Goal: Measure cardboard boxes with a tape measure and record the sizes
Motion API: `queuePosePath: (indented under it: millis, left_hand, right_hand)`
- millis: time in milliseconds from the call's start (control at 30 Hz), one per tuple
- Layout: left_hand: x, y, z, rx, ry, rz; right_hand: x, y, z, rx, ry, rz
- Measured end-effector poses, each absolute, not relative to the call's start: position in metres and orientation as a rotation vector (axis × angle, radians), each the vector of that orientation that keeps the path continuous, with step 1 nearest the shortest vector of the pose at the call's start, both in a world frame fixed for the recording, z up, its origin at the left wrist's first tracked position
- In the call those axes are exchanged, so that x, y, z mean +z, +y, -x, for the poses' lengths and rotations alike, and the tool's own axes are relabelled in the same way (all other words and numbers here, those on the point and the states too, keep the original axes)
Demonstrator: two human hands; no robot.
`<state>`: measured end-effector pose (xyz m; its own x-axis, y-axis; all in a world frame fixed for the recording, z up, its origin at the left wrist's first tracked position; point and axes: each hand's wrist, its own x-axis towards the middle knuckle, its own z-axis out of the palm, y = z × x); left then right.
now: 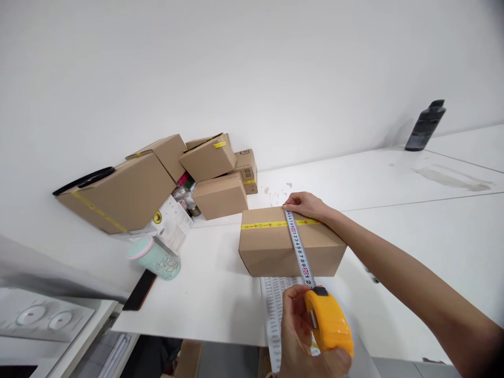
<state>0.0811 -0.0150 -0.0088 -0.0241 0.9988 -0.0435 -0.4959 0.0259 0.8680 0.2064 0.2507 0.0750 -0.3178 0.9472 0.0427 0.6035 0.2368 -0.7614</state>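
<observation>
A white wall [315, 79] stands behind the white tabletop [208, 299]. There the taped carton [271, 249] lies with its long axis left to right. Crossing it, the silvery blade [298, 244] points away from the person, the right grip [309, 205] holding its far end, the left grip [293, 331] clasping the yellow tape measure [333, 323].
</observation>
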Motion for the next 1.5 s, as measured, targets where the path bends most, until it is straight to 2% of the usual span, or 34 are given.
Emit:
queuePosePath:
  millis: [400,700,867,1033,1100,1200,1300,1500]
  left_hand:
    - [-0.012,-0.016,-0.08,1.408,0.838,-0.779]
    - [0.014,-0.015,-0.062,1.277,0.806,-0.915]
    - [0.033,-0.005,-0.03,1.579,0.966,-1.075]
    - [0.034,0.03,0.038,1.945,1.16,-0.985]
    - [0.027,0.046,0.058,1.936,1.147,-0.924]
    - [0.015,0.064,0.069,1.817,1.062,-0.88]
    - [0.008,0.075,0.066,1.738,0.981,-0.886]
    - [0.005,0.077,0.073,1.769,0.968,-1.086]
  right_hand:
    - [0.076,0.249,-0.207,0.914,-1.998,1.424]
    - [0.091,0.245,-0.21,0.961,-2.012,1.302]
    - [0.111,0.225,-0.237,0.819,-1.739,1.173]
    - [0.071,0.18,-0.275,0.807,-1.49,1.423]
    - [0.045,0.164,-0.282,0.934,-1.464,1.545]
    - [0.019,0.147,-0.284,1.224,-1.507,1.508]
    - [0.018,0.14,-0.281,1.384,-1.529,1.393]
    - [0.029,0.139,-0.278,1.292,-1.61,1.088]
